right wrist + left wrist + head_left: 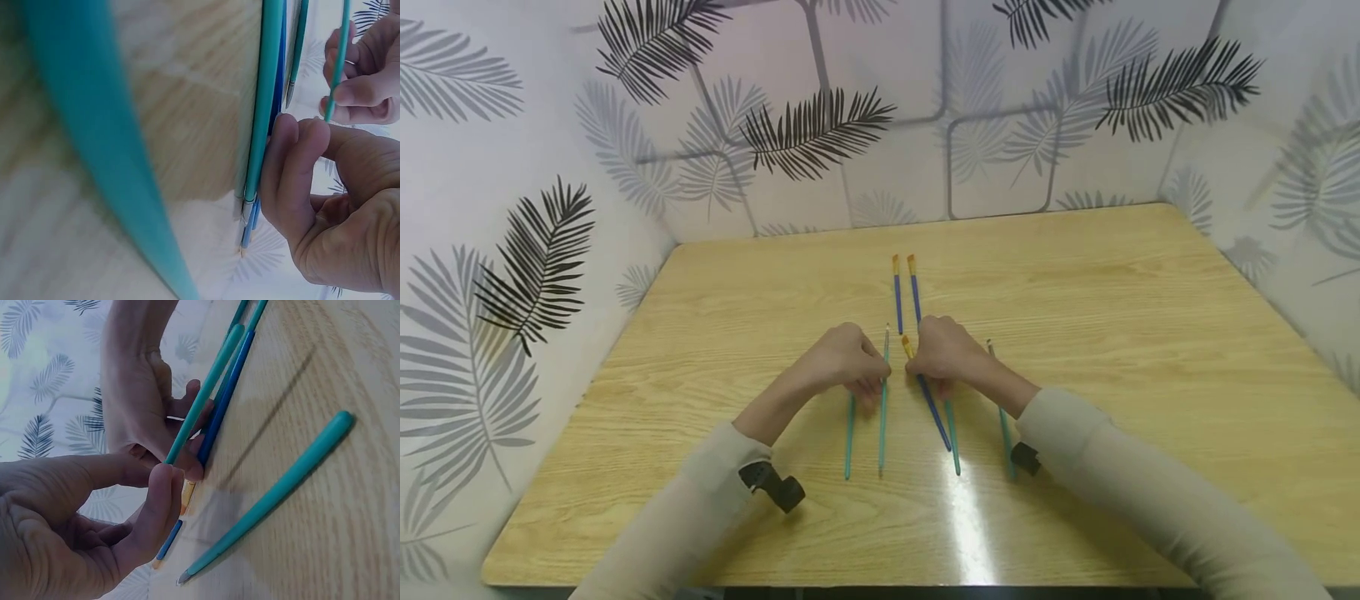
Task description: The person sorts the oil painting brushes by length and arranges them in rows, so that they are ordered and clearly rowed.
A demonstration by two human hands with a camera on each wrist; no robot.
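My left hand point(850, 358) pinches a thin teal paintbrush point(883, 425) between thumb and fingertips. In the left wrist view that brush is lifted off the table, its shadow falling on the wood. Beside it, my right hand point(943, 350) pinches a blue paintbrush point(936, 417) near its ferrule, the orange bristles pointing away from me. A second teal paintbrush point(953, 433) lies under the right hand, partly hidden by it. Left of the held teal brush, another teal paintbrush point(850, 442) rests on the table, its far end behind the left hand.
Two blue paintbrushes point(897, 300) with orange bristles lie side by side beyond the hands. Near the right sleeve is one more teal paintbrush point(1004, 433). The wooden table point(700, 333) meets a leaf-patterned wall point(895, 167) at the back and left.
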